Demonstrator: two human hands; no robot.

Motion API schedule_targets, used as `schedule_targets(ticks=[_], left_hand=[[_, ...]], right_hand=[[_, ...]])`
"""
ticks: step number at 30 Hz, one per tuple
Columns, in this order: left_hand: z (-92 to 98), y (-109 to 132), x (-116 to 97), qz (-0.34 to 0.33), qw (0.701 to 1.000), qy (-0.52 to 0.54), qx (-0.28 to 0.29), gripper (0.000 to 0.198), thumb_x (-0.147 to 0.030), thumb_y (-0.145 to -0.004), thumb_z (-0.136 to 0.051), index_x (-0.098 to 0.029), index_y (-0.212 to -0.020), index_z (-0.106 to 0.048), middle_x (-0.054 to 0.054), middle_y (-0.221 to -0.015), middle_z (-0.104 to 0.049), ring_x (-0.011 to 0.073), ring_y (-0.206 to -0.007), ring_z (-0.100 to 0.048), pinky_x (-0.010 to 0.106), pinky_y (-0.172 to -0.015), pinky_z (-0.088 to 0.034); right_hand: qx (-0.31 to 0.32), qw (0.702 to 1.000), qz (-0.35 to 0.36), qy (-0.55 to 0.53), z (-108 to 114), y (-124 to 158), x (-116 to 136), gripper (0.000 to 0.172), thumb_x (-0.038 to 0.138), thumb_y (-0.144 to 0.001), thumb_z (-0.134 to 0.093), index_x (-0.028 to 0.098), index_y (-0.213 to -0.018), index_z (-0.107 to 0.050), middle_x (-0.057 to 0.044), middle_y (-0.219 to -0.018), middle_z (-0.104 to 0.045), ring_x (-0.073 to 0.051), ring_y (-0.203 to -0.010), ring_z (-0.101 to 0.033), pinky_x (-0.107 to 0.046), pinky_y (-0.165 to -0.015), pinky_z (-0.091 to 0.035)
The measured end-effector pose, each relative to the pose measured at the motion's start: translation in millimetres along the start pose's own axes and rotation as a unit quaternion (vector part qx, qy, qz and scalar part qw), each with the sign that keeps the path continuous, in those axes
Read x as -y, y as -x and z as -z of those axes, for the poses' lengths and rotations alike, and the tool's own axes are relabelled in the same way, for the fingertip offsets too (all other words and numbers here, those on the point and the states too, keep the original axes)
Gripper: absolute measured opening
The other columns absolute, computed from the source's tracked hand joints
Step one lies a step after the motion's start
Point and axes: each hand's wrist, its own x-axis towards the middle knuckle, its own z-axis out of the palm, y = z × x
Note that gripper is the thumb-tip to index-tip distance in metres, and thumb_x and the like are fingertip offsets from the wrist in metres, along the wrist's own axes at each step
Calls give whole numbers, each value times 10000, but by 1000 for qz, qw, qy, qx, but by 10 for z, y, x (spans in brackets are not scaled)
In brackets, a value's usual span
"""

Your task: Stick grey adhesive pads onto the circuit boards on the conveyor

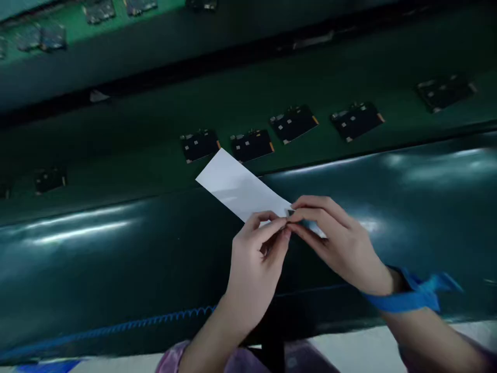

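A long white paper strip (240, 186) slants up and to the left from my hands, above the near edge of the bench. My left hand (256, 264) pinches its lower end between thumb and forefinger. Fingertip to fingertip with it, my right hand (344, 246) is closed in a pinch at the same end. A small dark piece (289, 212) shows by the right fingertips; whether it is stuck to the strip or held is unclear. A blue band (411, 295) circles my right wrist.
Several dark circuit boards, one of them (252, 146) just beyond the strip, lie along a green line surface (128, 166). More boards (99, 10) sit on a farther line. A coiled blue cord (155, 318) runs along the near bench (116, 274).
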Motion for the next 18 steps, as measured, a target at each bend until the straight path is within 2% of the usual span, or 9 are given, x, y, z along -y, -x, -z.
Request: schedule_targets(ticks=[7,13,16,18], left_hand=[[18,71,-33,8,1000,-4,-21,185,-140,-881,-580,-199,-965,-734,49,-917,-652,112,-730,-637,180,-584,-520],[-86,49,22,14,999,-19,-29,164,-152,-873,-596,-198,-960,-727,27,-853,-623,97,-685,-616,183,-570,-501],[-143,8,33,31,999,-11,-35,152,-179,-868,-612,-193,-982,-711,35,-906,-670,112,-735,-644,185,-612,-526],[-144,-19,31,53,998,-2,-43,138,-203,-862,-624,-186,-974,-702,26,-862,-691,104,-687,-645,174,-586,-526]], right_hand=[[-15,1000,-6,22,11,-1,60,165,95,-908,-551,228,-1004,-562,-67,-1015,-611,-179,-894,-645,-301,-730,-576],[-17,1000,-14,-1,-47,56,-34,139,89,-914,-526,215,-969,-545,-80,-1029,-590,-175,-887,-633,-297,-712,-569],[-21,997,-47,-49,-18,95,-108,82,131,-924,-524,211,-930,-539,-85,-1017,-571,-186,-920,-623,-296,-713,-561],[-16,991,-90,-94,45,86,-187,65,168,-935,-513,211,-899,-546,-83,-1016,-560,-179,-885,-625,-286,-668,-552]])
